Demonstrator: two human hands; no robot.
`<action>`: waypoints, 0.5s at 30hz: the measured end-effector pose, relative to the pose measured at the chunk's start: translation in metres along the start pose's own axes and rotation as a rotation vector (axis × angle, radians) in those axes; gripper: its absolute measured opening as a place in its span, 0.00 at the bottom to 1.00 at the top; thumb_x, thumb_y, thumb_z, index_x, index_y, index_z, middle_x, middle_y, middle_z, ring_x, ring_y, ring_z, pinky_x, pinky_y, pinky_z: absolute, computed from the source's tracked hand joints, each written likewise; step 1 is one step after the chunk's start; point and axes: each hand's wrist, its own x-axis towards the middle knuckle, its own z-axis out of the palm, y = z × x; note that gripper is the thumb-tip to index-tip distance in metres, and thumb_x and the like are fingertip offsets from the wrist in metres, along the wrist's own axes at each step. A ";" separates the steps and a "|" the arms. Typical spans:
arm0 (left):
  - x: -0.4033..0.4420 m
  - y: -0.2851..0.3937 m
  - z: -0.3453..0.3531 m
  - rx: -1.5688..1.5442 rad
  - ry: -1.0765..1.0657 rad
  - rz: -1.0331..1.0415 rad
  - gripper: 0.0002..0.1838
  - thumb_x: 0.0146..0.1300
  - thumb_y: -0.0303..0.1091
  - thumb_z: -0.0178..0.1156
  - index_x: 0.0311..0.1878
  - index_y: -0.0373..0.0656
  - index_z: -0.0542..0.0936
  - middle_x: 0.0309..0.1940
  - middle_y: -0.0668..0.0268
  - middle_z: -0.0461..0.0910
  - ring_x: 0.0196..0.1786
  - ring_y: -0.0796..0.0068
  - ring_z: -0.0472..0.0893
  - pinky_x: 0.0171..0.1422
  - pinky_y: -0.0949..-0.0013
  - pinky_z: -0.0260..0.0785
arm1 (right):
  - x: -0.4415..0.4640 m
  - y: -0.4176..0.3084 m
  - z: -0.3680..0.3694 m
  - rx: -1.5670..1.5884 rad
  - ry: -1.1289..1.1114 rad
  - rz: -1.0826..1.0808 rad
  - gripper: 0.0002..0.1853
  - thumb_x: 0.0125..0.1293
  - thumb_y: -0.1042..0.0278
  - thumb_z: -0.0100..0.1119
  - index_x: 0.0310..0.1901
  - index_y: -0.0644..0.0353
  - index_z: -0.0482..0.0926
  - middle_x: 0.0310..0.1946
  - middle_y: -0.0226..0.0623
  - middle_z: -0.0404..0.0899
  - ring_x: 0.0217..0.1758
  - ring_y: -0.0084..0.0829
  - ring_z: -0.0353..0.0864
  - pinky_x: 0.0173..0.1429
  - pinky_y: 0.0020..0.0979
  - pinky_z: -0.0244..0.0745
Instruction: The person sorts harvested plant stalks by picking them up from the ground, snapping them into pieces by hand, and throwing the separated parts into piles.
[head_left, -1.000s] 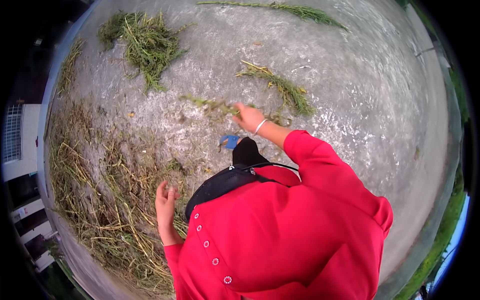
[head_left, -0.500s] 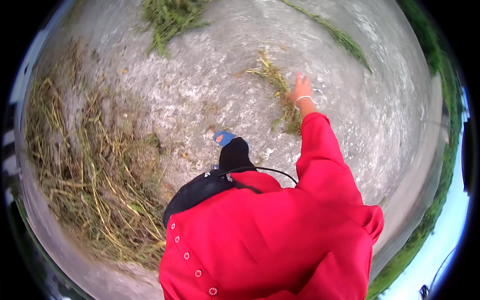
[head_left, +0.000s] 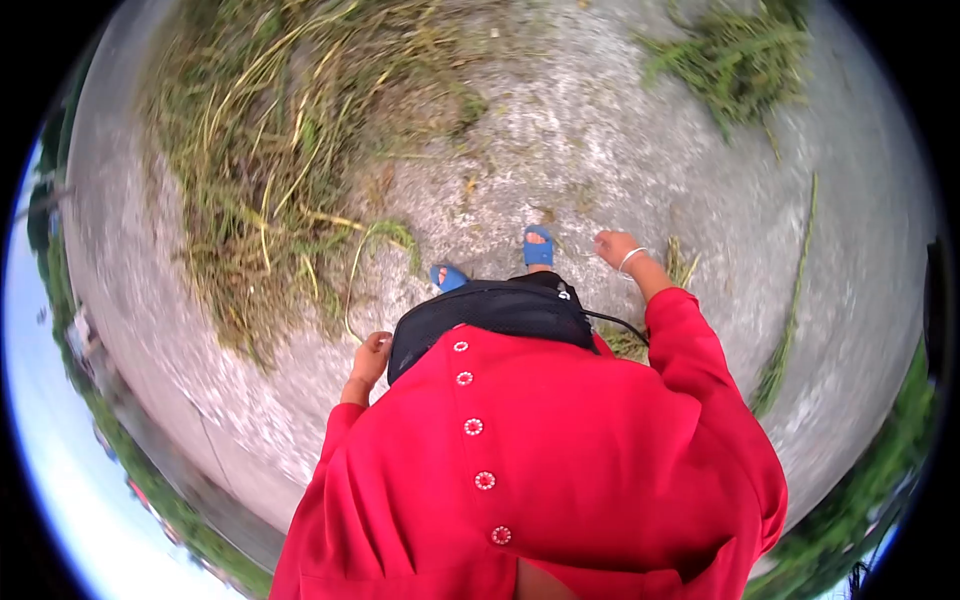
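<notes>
My left hand (head_left: 371,360) is low at the left of the black waist bag (head_left: 490,310), its fingers closed at the lower end of a thin stalk (head_left: 350,290). That stalk curves up to a leafy green tip beside the large heap of cut stalks (head_left: 250,190). On the other side, my right hand (head_left: 617,249), with a white band at the wrist, hangs above the concrete; its fingers are curled together and nothing shows in them. Just beyond that wrist lies a small bunch of stalks (head_left: 680,264), partly hidden by the sleeve.
A green leafy pile (head_left: 735,62) lies at the upper right. One long green stalk (head_left: 795,300) stretches along the ground at the right. My feet in blue sandals (head_left: 538,248) stand on the grey concrete. Greenery lines both outer edges.
The view has turned left, so the heap is now at the upper left. My right hand has drawn back from the small bunch. My left hand is back in view, at a stalk.
</notes>
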 end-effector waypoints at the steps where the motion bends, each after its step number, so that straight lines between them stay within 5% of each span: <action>1: -0.012 -0.018 -0.001 0.083 0.030 0.030 0.15 0.63 0.37 0.55 0.49 0.38 0.74 0.31 0.61 0.80 0.32 0.75 0.78 0.38 0.74 0.70 | 0.010 -0.004 -0.003 -0.030 0.058 -0.031 0.14 0.56 0.60 0.54 0.42 0.57 0.77 0.36 0.46 0.80 0.41 0.46 0.78 0.47 0.40 0.72; 8: -0.069 -0.137 0.003 -0.303 0.191 -0.205 0.16 0.63 0.38 0.54 0.46 0.36 0.75 0.28 0.60 0.78 0.29 0.73 0.78 0.32 0.71 0.72 | 0.068 -0.028 -0.015 -0.230 0.069 0.190 0.13 0.56 0.58 0.53 0.37 0.57 0.79 0.38 0.47 0.79 0.43 0.48 0.77 0.48 0.41 0.71; 15: -0.095 -0.191 -0.017 -0.432 0.280 -0.367 0.14 0.63 0.36 0.54 0.46 0.36 0.74 0.29 0.58 0.79 0.29 0.72 0.79 0.31 0.71 0.72 | 0.134 -0.157 0.024 -0.432 -0.185 -0.029 0.15 0.58 0.57 0.52 0.39 0.58 0.79 0.37 0.46 0.80 0.42 0.46 0.78 0.48 0.40 0.71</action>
